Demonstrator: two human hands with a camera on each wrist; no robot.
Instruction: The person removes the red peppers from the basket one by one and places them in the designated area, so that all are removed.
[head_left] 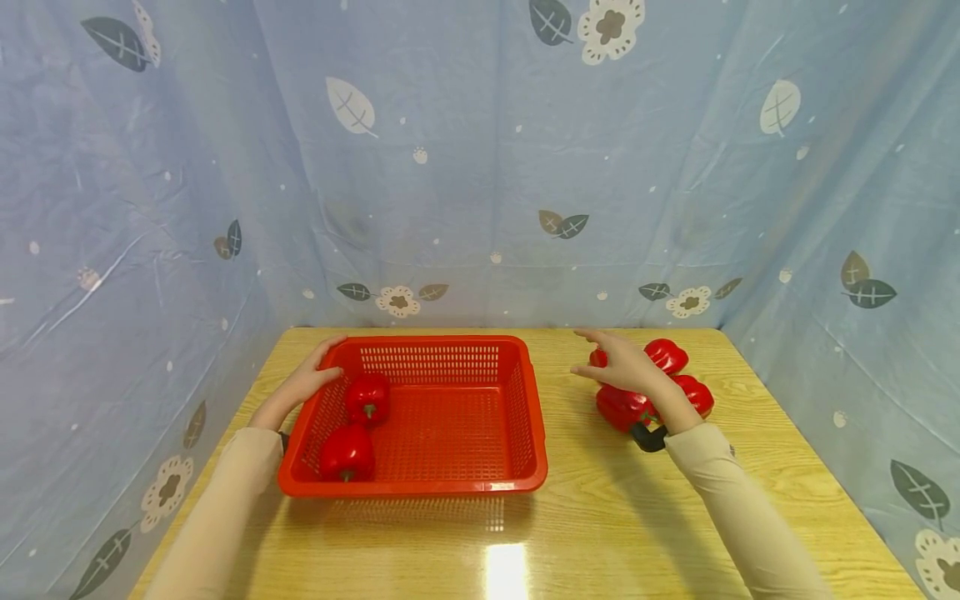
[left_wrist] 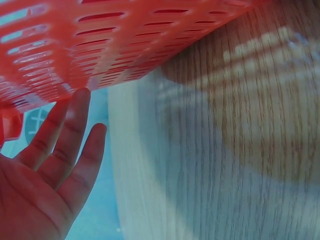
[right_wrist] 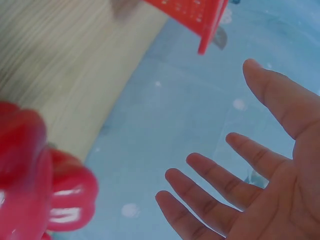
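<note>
A red plastic basket with slotted walls stands on the table. Two red bell peppers lie along its left side, one bell pepper behind the other bell pepper. My left hand is at the basket's left rim, its thumb over the edge. The left wrist view shows extended fingers beside the outer wall. My right hand is raised above several bell peppers right of the basket. Its fingers are spread with nothing between them, and the hand partly hides the peppers.
The wood-grain table reaches back to a blue curtain with leaf and flower prints, which also hangs along both sides. A strip of tabletop separates the basket from the pepper pile. Light glares near the table's front.
</note>
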